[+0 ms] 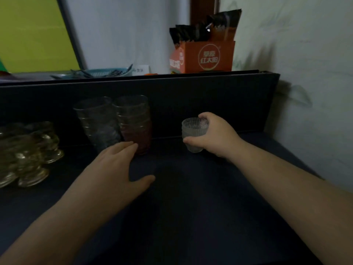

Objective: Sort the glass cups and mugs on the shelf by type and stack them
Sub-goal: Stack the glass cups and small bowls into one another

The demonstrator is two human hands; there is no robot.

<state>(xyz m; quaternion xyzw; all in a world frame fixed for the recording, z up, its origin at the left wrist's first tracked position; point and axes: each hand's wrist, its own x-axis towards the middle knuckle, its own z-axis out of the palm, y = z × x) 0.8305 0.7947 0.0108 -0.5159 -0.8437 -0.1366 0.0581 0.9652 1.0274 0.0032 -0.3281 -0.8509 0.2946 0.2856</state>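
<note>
Gripping ribbed cups [193, 131], seemingly stacked, right hand [215, 136]

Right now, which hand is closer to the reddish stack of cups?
Left. The left hand reaches toward the reddish stack of cups, fingertips just at its base. The right hand is off to that stack's right, gripping the small ribbed cups.

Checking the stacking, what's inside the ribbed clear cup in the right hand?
The ribbed clear cup nests in similar cups below. The right hand covers their right side.
</note>
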